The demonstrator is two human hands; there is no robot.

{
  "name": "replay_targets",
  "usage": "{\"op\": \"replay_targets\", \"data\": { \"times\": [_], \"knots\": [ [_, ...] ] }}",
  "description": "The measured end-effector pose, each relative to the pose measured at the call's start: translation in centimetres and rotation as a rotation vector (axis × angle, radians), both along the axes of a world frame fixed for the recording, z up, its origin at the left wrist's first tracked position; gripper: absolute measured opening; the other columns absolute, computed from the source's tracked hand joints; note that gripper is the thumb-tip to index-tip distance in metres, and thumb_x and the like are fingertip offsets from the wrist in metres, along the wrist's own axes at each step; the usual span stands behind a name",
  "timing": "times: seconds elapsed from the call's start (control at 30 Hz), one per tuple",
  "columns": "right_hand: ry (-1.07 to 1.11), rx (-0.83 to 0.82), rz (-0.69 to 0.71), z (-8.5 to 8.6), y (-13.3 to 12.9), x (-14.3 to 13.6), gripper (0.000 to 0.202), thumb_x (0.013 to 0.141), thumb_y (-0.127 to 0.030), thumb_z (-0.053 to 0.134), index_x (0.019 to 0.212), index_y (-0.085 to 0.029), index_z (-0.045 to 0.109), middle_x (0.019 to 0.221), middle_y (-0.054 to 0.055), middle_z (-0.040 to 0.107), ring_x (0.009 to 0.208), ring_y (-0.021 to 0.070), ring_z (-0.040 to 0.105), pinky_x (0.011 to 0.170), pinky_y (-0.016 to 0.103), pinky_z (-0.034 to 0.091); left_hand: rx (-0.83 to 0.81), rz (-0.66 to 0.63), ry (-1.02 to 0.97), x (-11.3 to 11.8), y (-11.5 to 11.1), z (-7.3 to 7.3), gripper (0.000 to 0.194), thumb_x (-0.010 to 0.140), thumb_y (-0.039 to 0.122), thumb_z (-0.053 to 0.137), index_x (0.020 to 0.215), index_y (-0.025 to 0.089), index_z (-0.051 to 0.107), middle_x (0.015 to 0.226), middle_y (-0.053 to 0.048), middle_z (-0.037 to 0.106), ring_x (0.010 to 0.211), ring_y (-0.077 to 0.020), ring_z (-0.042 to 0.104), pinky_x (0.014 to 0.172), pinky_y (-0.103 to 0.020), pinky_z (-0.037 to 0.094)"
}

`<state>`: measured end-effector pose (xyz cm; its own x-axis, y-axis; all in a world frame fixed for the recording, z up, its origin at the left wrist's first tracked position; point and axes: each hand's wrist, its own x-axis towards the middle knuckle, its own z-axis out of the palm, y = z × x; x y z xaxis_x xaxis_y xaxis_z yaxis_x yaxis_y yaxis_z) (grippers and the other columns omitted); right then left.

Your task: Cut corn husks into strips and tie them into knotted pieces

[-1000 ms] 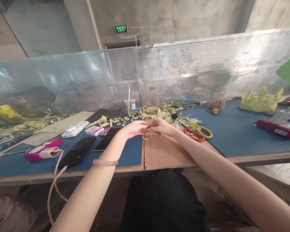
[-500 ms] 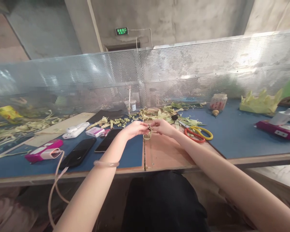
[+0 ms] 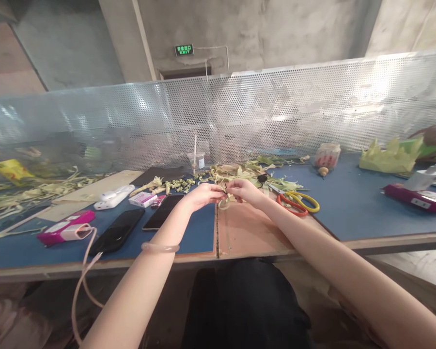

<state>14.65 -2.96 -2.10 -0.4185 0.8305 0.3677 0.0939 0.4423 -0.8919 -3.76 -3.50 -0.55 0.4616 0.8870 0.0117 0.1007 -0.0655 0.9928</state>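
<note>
At the centre of the frame the left hand [image 3: 203, 195] and right hand [image 3: 244, 190] meet fingertip to fingertip, both pinched on a small pale leaf strip [image 3: 224, 198] just above the tabletop [image 3: 349, 203]; scissors [image 3: 297, 200] lie just right; two phones [image 3: 138, 223] lie to the left.

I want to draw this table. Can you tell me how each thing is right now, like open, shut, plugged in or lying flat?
left hand: pinching the leaf strip.
right hand: pinching it too.
leaf strip: curled into a loop, held over the table.
scissors: lying flat; blades hidden.
two phones: flat, screens dark.
pink power bank: cable plugged in.
plastic cup: upright, with a straw.
</note>
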Motion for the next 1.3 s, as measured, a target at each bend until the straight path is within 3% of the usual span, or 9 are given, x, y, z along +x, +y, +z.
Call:
{"op": "replay_targets", "data": {
  "times": [0.47, 0.8, 1.17, 1.3],
  "knots": [
    [0.132, -0.076, 0.049, 0.61, -0.72, 0.05, 0.024, 0.065, -0.036, 0.067, 0.073, -0.017, 0.054, 0.056, -0.006, 0.045, 0.043, 0.0046, 0.037, 0.04, 0.018, 0.03, -0.032, -0.024, -0.089, -0.22, 0.01, 0.18, 0.018, 0.07, 0.024, 0.07, 0.081, 0.01, 0.066, 0.073, -0.005, 0.065, 0.068, -0.009, 0.058, 0.068, -0.023, 0.043],
    [0.171, -0.084, 0.097, 0.58, -0.47, 0.16, 0.028, 0.065, -0.039, 0.069, 0.073, -0.017, 0.054, 0.058, -0.006, 0.048, 0.042, 0.0044, 0.039, 0.04, 0.018, 0.029, -0.089, -0.026, -0.18, -0.07, -0.38, 0.54, 0.009, 0.074, 0.016, 0.065, 0.081, 0.01, 0.064, 0.073, -0.004, 0.066, 0.065, -0.0068, 0.059, 0.067, -0.02, 0.045],
    [0.151, -0.062, 0.044, 0.2, -0.17, -0.2, 0.032, 0.064, -0.041, 0.069, 0.085, -0.018, 0.061, 0.067, -0.003, 0.054, 0.044, 0.0051, 0.04, 0.038, 0.019, 0.03, -0.061, 0.041, -0.11, 0.12, -0.36, 0.57, 0.007, 0.074, 0.016, 0.062, 0.077, 0.01, 0.063, 0.072, -0.006, 0.066, 0.064, -0.0088, 0.06, 0.068, -0.023, 0.046],
    [0.188, -0.064, 0.002, -0.06, -0.1, -0.51, 0.03, 0.064, -0.042, 0.068, 0.079, -0.017, 0.061, 0.062, -0.003, 0.052, 0.043, 0.0056, 0.04, 0.038, 0.019, 0.029, -0.063, 0.057, -0.129, 0.2, -0.17, 0.42, 0.008, 0.074, 0.018, 0.063, 0.075, 0.01, 0.063, 0.07, -0.005, 0.065, 0.062, -0.0083, 0.059, 0.067, -0.024, 0.046]
  ]
}}
